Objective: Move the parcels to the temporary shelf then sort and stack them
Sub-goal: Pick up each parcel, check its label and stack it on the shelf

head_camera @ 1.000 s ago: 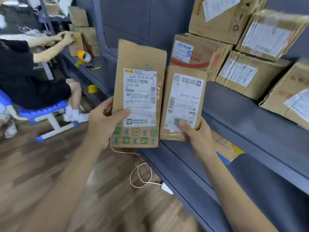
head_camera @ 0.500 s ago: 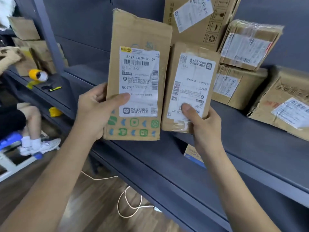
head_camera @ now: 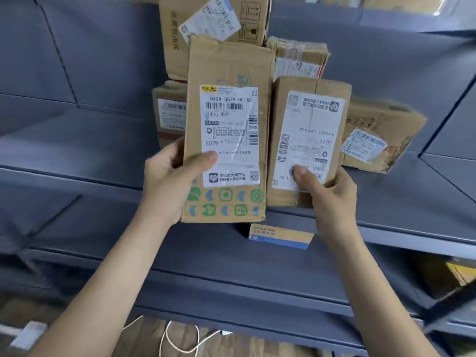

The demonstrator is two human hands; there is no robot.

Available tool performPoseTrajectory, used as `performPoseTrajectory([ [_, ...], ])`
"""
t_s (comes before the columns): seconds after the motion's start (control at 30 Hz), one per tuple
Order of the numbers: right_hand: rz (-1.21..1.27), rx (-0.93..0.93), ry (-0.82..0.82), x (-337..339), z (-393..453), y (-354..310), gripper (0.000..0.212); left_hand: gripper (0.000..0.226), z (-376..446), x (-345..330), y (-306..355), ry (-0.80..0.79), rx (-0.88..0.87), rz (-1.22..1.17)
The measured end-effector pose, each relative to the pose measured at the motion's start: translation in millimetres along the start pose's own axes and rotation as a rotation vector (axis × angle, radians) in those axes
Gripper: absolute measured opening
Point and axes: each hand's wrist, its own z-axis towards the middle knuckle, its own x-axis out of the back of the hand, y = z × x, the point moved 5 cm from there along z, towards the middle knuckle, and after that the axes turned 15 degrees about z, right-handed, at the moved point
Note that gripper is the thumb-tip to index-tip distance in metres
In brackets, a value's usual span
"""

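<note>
1. A grey metal shelf (head_camera: pixel 108 155) fills the frame in tiers; its middle tier carries a cluster of brown cardboard parcels behind the two being held up.
2. A tall carton (head_camera: pixel 180 34) stands at the back of that tier on top of a lower box (head_camera: pixel 167 112), a white label stuck askew on its face and vertical printing too blurred to read.
3. To the right on the same tier lies a crumpled box (head_camera: pixel 381 135) with a wrinkled white label, and a taped parcel (head_camera: pixel 298 57) sits beside the tall carton.
4. The long parcel (head_camera: pixel 226 130), held upright in front of the tier, carries a white label reading "862A G079 00 69" and "G079", with a barcode; green and blue icons run along its lower end.
5. The shorter parcel (head_camera: pixel 309 140), just beside it on the right, bears its label upside down, "G079" inverted.
6. The left hand (head_camera: pixel 167 186) grips the long parcel's lower left edge, thumb across the label.
7. The right hand (head_camera: pixel 327 186) grips the shorter parcel's lower end, thumb on the label.
8. On the tier below, a small box (head_camera: pixel 280 237) reads "DIAMOND", with a blue band.
</note>
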Motion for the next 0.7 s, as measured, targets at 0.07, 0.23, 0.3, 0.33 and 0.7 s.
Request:
performPoseTrajectory([
  [0.07, -0.115, 0.100, 0.048, 13.8, 3.2, -8.9, 0.017, 0.021, 1.7, -6.7, -4.1, -0.028, 0.023, -0.035],
  [0.23, -0.284, 0.096, -0.023, 27.6, 14.0, -4.8, 0.036, 0.018, 4.1, -10.3, -16.0, -0.029, 0.092, -0.068],
  [0.3, -0.280, 0.091, -0.044, 20.7, 12.3, 2.6, 0.060, 0.018, 4.3, -9.8, -17.7, -0.036, 0.104, -0.077],
  [0.33, -0.266, 0.096, -0.045, 16.3, 11.3, 5.7, 0.069, 0.017, 4.4, -9.6, -17.6, -0.038, 0.103, -0.078],
  [0.7, -0.264, 0.094, 0.080, 25.4, 25.4, 40.2, 0.089, 0.017, 4.4, -9.9, -15.3, -0.046, 0.141, -0.071],
])
